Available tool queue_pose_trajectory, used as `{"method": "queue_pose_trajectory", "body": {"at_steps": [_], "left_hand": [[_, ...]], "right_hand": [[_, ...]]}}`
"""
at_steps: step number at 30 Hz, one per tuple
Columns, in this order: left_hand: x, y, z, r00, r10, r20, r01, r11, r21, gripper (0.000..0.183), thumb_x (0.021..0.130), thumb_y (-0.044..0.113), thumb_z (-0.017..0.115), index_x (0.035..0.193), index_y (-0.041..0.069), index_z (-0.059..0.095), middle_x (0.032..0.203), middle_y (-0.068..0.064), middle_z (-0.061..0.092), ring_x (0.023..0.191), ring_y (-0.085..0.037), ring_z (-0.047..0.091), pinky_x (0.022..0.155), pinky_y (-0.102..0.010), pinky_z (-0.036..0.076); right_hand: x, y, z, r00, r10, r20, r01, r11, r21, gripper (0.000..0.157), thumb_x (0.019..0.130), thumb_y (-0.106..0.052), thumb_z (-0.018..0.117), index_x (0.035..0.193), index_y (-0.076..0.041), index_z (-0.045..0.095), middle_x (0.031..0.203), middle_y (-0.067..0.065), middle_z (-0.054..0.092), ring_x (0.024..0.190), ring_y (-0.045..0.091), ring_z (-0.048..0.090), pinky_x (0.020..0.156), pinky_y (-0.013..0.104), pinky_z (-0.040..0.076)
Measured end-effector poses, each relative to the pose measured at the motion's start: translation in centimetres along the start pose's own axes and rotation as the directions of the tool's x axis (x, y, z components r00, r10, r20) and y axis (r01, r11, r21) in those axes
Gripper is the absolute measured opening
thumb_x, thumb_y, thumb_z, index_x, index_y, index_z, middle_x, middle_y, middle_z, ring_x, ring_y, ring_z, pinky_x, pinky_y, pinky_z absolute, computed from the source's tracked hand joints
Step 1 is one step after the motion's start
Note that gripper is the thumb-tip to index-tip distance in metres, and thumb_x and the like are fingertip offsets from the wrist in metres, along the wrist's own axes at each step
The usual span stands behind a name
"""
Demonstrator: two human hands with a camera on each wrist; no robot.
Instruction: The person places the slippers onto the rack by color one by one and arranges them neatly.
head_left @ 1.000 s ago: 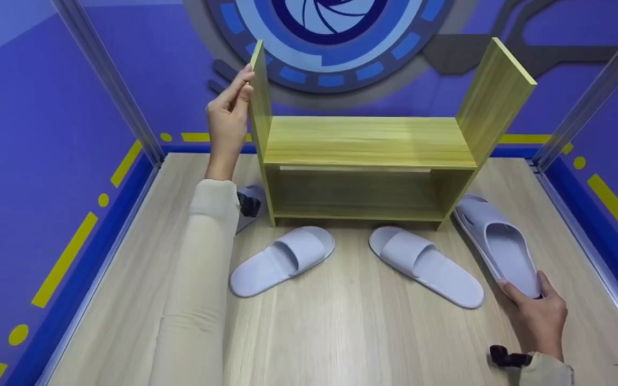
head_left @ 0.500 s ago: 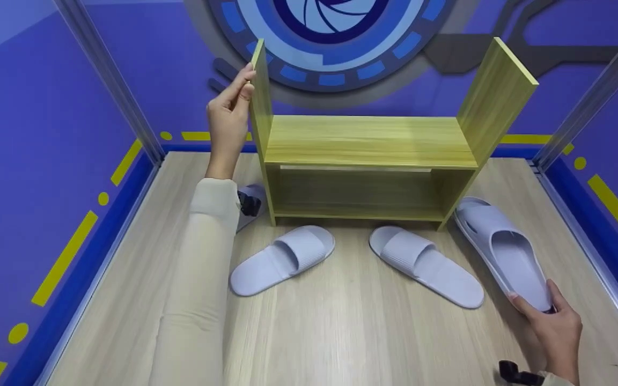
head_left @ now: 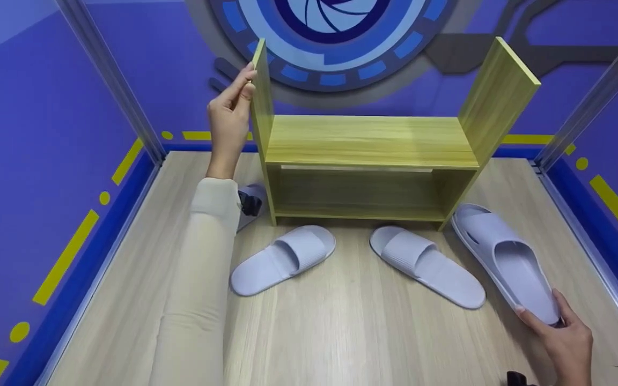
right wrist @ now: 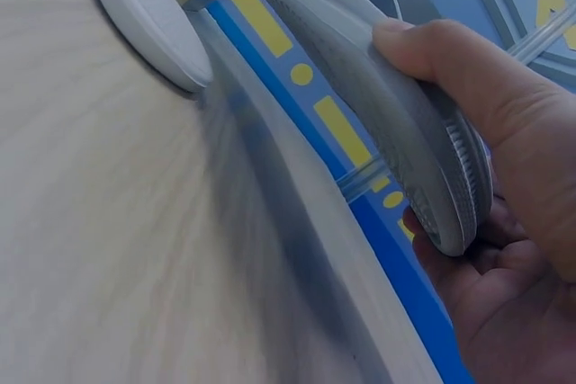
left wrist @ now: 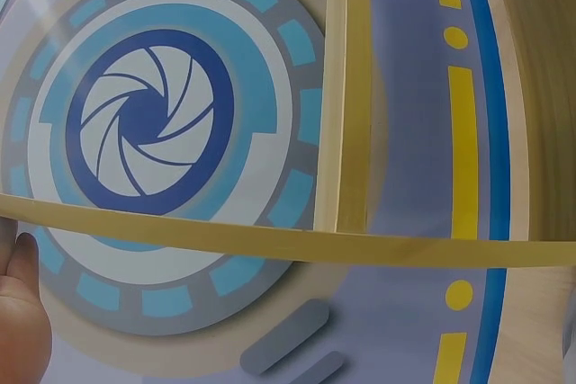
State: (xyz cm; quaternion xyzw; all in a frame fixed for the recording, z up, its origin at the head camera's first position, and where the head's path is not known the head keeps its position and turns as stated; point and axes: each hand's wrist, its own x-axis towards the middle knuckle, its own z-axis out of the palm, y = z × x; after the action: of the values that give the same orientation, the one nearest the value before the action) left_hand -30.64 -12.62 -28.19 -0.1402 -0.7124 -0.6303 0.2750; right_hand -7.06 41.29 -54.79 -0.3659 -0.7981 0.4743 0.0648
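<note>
My left hand (head_left: 228,120) pinches the upper front edge of the left side panel of a small yellow-green wooden shelf (head_left: 362,140). That panel's edge (left wrist: 207,234) crosses the left wrist view, with the thumb at the far left. At the right, my right hand (head_left: 566,343) grips a grey slipper (head_left: 494,230) by its heel, thumb on one side and fingers around the other. In the right wrist view this slipper (right wrist: 396,123) hangs above the floor, its ribbed sole showing. Its toe is close to the shelf's right foot.
Two more grey slippers lie before the shelf, one slipper (head_left: 285,260) at left and another slipper (head_left: 427,265) at right. Partly behind my left sleeve (head_left: 196,279) shows another grey slipper (head_left: 251,212). Purple-blue walls (head_left: 67,134) enclose the wood-look floor (head_left: 330,343).
My right hand has drawn the gripped slipper back towards me and a little to the right. My left hand stays on the panel, and the other slippers lie as before.
</note>
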Motion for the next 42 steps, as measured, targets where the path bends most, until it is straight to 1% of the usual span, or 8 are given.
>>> {"method": "queue_pose_trajectory", "body": {"at_steps": [13,21,26,29,31,33,38,42], "left_hand": [[0.0,-0.1,0.0,1.000,0.015,-0.005,-0.015,1.000,0.003,0.033,0.094,0.014,0.055,0.124,0.003,0.065,0.136,-0.006,0.058,0.125,-0.011,0.055,0.101,-0.026,0.046],[0.1,-0.3,0.1,1.000,0.016,-0.007,-0.016,1.000,-0.004,0.033,0.094,0.014,0.056,0.124,0.002,0.065,0.136,-0.006,0.058,0.125,-0.012,0.056,0.101,-0.026,0.046],[0.2,-0.4,0.1,1.000,0.021,-0.008,-0.021,1.000,-0.012,0.033,0.094,0.013,0.056,0.123,0.001,0.065,0.136,-0.007,0.058,0.125,-0.013,0.055,0.102,-0.026,0.046],[0.2,-0.4,0.1,1.000,0.020,-0.006,-0.020,1.000,-0.019,0.033,0.094,0.014,0.056,0.123,0.001,0.065,0.136,-0.007,0.058,0.126,-0.012,0.055,0.102,-0.026,0.045],[0.2,-0.4,0.1,1.000,0.014,-0.004,-0.014,1.000,-0.020,0.033,0.094,0.015,0.056,0.124,0.002,0.065,0.136,-0.006,0.058,0.126,-0.012,0.055,0.102,-0.026,0.046],[0.2,-0.3,0.1,1.000,0.008,-0.001,-0.008,1.000,-0.017,0.033,0.094,0.015,0.056,0.124,0.003,0.065,0.136,-0.005,0.058,0.126,-0.011,0.055,0.101,-0.025,0.046],[0.2,-0.1,0.1,1.000,0.003,0.003,-0.003,1.000,-0.017,0.034,0.094,0.016,0.056,0.124,0.004,0.065,0.136,-0.004,0.058,0.126,-0.010,0.055,0.101,-0.025,0.046],[0.1,-0.1,-0.1,1.000,0.010,0.000,-0.010,1.000,-0.021,0.034,0.094,0.015,0.056,0.125,0.003,0.064,0.137,-0.005,0.058,0.126,-0.011,0.054,0.102,-0.025,0.045]], "right_hand": [[-1.0,0.3,-1.6,0.999,-0.003,0.053,0.006,0.999,-0.054,0.099,0.078,-0.035,0.079,0.154,-0.025,0.016,0.160,0.007,0.008,0.146,0.035,0.015,0.116,0.052,0.022],[-1.9,-0.5,-1.5,0.988,-0.098,0.115,0.109,0.990,-0.087,0.100,0.078,-0.035,0.080,0.154,-0.024,0.017,0.159,0.013,0.008,0.145,0.041,0.015,0.115,0.056,0.018],[-2.5,-1.2,-1.6,0.974,-0.170,0.150,0.184,0.980,-0.082,0.096,0.079,-0.031,0.079,0.153,-0.029,0.019,0.159,0.013,0.008,0.144,0.039,0.017,0.114,0.020,0.019],[-2.8,-2.0,-1.6,0.969,-0.185,0.163,0.198,0.978,-0.068,0.097,0.078,-0.032,0.080,0.153,-0.029,0.018,0.159,0.014,0.007,0.144,0.040,0.015,0.116,0.027,0.021],[-2.9,-2.7,-1.6,0.964,-0.197,0.177,0.208,0.977,-0.047,0.098,0.078,-0.031,0.080,0.153,-0.028,0.018,0.160,0.014,0.005,0.145,0.041,0.012,0.115,0.049,0.020],[-3.1,-3.3,-1.6,0.960,-0.216,0.178,0.228,0.972,-0.051,0.098,0.077,-0.031,0.081,0.153,-0.028,0.019,0.160,0.014,0.006,0.145,0.040,0.013,0.115,0.046,0.020],[-3.3,-4.6,-1.5,0.918,-0.374,0.133,0.380,0.925,-0.018,0.092,0.078,-0.015,0.080,0.152,-0.027,0.027,0.159,0.010,0.016,0.143,0.014,0.024,0.097,0.000,0.027],[-3.2,-5.8,-1.4,0.856,-0.512,0.078,0.508,0.859,0.065,0.092,0.073,0.006,0.079,0.150,-0.020,0.035,0.155,0.006,0.030,0.134,0.004,0.035,0.089,0.000,0.034]]}}
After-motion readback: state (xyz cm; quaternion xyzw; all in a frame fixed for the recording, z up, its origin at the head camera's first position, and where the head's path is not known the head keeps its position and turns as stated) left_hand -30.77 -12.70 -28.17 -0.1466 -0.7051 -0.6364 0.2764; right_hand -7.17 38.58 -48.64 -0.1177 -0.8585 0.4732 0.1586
